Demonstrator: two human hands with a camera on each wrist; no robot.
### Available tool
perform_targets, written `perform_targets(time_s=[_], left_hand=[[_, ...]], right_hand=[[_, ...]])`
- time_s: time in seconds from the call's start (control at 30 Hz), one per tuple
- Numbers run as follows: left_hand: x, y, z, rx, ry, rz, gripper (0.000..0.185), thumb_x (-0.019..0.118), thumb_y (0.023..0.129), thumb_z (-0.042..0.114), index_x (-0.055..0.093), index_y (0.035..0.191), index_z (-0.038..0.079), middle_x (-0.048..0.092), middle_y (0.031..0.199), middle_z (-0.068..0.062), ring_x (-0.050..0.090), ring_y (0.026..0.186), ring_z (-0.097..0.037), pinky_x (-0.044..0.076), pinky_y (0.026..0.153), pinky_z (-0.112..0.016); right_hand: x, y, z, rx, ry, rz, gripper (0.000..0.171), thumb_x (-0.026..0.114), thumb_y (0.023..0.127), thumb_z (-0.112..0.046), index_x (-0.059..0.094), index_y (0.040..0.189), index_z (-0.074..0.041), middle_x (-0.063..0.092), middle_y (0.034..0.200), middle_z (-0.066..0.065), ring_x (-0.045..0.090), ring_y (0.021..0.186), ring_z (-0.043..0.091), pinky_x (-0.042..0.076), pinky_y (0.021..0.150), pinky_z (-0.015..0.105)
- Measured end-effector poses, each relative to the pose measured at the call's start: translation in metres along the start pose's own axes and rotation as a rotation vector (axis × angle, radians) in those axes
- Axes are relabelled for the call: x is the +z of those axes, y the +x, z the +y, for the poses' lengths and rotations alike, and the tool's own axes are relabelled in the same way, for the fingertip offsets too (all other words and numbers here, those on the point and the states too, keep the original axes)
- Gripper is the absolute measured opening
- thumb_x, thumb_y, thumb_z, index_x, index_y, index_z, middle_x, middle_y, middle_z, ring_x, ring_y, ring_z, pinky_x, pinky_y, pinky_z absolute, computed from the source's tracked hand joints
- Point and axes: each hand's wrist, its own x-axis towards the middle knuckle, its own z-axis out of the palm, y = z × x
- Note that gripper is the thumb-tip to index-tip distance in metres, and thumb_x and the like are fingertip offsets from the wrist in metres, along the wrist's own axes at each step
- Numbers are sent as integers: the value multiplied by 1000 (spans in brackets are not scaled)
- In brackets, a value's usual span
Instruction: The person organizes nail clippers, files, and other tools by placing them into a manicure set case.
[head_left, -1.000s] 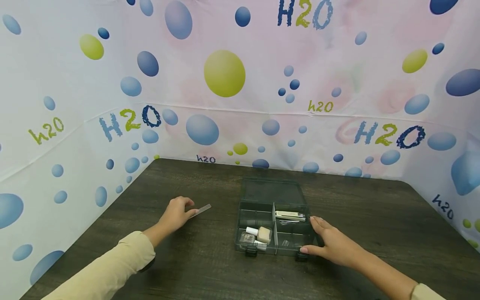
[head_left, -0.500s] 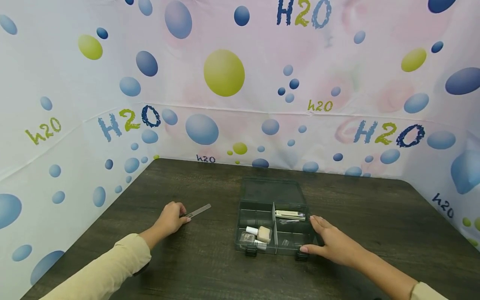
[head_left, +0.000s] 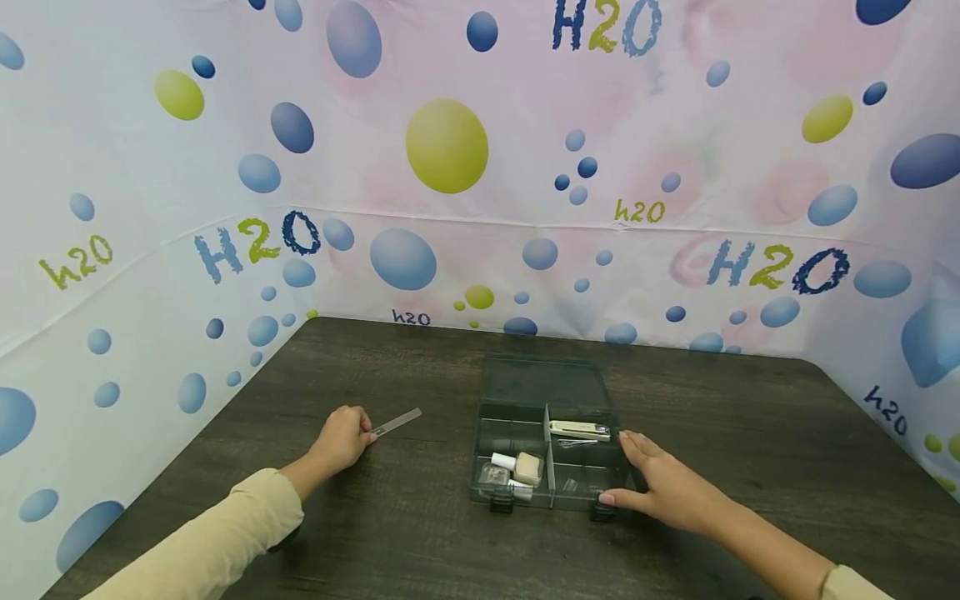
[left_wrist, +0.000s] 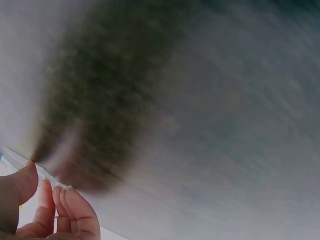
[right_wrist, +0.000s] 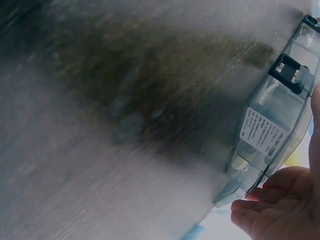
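My left hand [head_left: 343,437] holds the near end of a thin, pale grey nail file [head_left: 399,421] between thumb and fingertips, close over the table. The rest of the file points away to the right. In the left wrist view, the thumb and fingers of the left hand [left_wrist: 60,210] reach to the table surface. A dark see-through organizer box [head_left: 551,503] stands to the right with its lid [head_left: 546,383] laid back. My right hand [head_left: 663,483] touches its right side with extended fingers, the thumb at the front by a latch [head_left: 602,510]. The right wrist view shows the box's underside label [right_wrist: 262,131].
Nail clippers [head_left: 579,430] and small thin metal pieces [head_left: 577,443] lie in the back right compartment. Nail polish bottles [head_left: 528,469] fill the front left one. A small clear piece [head_left: 572,485] is at front right. A patterned curtain [head_left: 525,125] borders the dark table [head_left: 420,533].
My left hand has slid left and slightly back along the nail file, so more of the file shows. File, box and right hand have stayed in place.
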Motion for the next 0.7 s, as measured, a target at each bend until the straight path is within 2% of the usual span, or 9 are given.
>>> perform_targets(time_s=[0.17,0.43,0.7], left_hand=[[0,-1,0,6,5,0,12,66,83,4,58,78,-3,54,77,-12,49,71,-20,46,63,-34],[2,0,0,52,-29,34,10,65,83,1,56,82,-4,56,76,-12,51,68,-18,45,59,-31],[5,1,-1,108,0,57,6,65,83,1,64,84,-5,59,80,-12,54,71,-20,48,61,-32]], right_hand=[[-1,0,-1,3,2,-4,101,60,77,-62,30,140,11,29,143,34,33,129,51,37,96,62],[-1,0,-1,7,7,-13,102,60,77,-63,28,141,11,27,144,34,32,130,51,37,96,62],[-2,0,-2,3,-2,-13,102,60,77,-63,29,140,11,28,144,34,33,129,50,38,96,62]])
